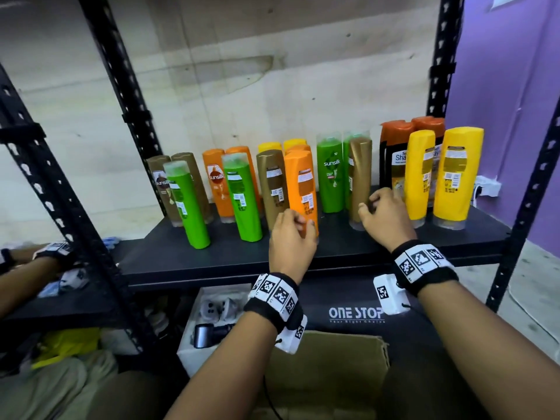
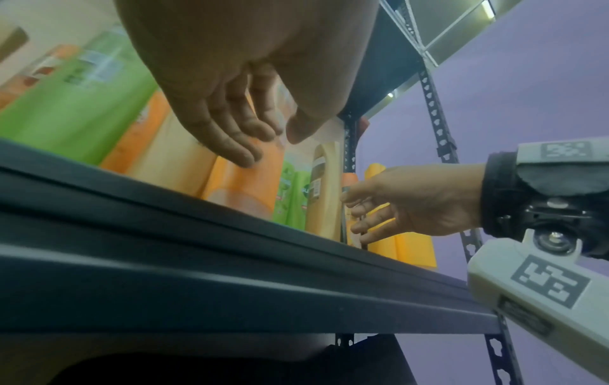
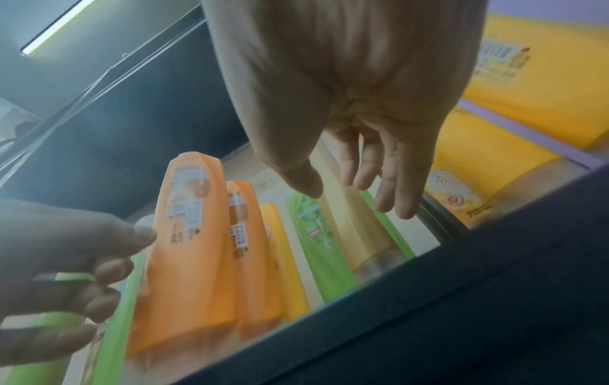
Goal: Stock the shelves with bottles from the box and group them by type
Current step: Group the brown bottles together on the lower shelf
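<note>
Many shampoo bottles stand cap-down on the black shelf point(image 1: 348, 253), with colours mixed. My left hand point(image 1: 298, 222) hovers at the foot of a front orange bottle point(image 1: 301, 180). Its fingers are loosely extended and hold nothing, as the left wrist view shows: left hand point(image 2: 263, 140), orange bottle point(image 2: 247, 179). My right hand point(image 1: 371, 206) sits beside the base of a gold bottle point(image 1: 360, 174), fingers spread and not gripping. The right wrist view shows the right hand point(image 3: 352, 192) just off the gold bottle point(image 3: 359, 226). An open cardboard box point(image 1: 327, 368) lies below my forearms.
Two green bottles point(image 1: 188, 207) stand front left, and yellow bottles point(image 1: 454, 177) front right before dark orange-capped ones point(image 1: 394, 153). Black rack uprights point(image 1: 100, 237) frame the shelf. Another person's arm point(image 1: 27, 268) reaches into the neighbouring rack at left. A white bin point(image 1: 212, 310) sits underneath.
</note>
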The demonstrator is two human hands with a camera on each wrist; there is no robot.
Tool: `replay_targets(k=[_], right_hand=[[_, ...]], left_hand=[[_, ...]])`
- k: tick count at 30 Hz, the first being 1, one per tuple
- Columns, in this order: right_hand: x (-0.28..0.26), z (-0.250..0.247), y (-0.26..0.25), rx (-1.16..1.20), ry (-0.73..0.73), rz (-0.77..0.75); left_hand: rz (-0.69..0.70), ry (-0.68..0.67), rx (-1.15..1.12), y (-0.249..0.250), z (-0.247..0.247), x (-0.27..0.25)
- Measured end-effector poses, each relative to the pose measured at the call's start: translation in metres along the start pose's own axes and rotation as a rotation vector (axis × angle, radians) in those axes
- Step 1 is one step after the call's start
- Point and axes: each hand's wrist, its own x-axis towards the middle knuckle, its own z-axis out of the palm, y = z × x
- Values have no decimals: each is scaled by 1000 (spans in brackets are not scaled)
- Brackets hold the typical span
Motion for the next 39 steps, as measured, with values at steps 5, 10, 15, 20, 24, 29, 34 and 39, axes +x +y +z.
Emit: replay_targets(k=[5, 10, 15, 20, 24, 29, 34, 39], right_hand=[[11, 12, -4, 29, -59, 66], [16, 22, -6, 108, -78, 78], [15, 24, -5, 93, -39, 57], [9, 26, -6, 120, -28, 39], [-4, 27, -10, 144, -17, 9], [-26, 26, -19, 247, 50, -49], [-51, 27, -36, 321, 76, -127], [-67, 30, -62, 357, 59, -181]], left_hand=[[-61, -7, -35, -13, 0, 3], [-118, -158, -44, -22, 7, 5], [-110, -128, -76, -30, 8, 1], [-116, -102, -108, -32, 7, -1], [-115, -111, -91, -33, 5, -1], [-104, -137, -77, -37, 2, -2], [-46, -134, 41, -50, -9, -10], [3, -118, 232, -66, -33, -15]])
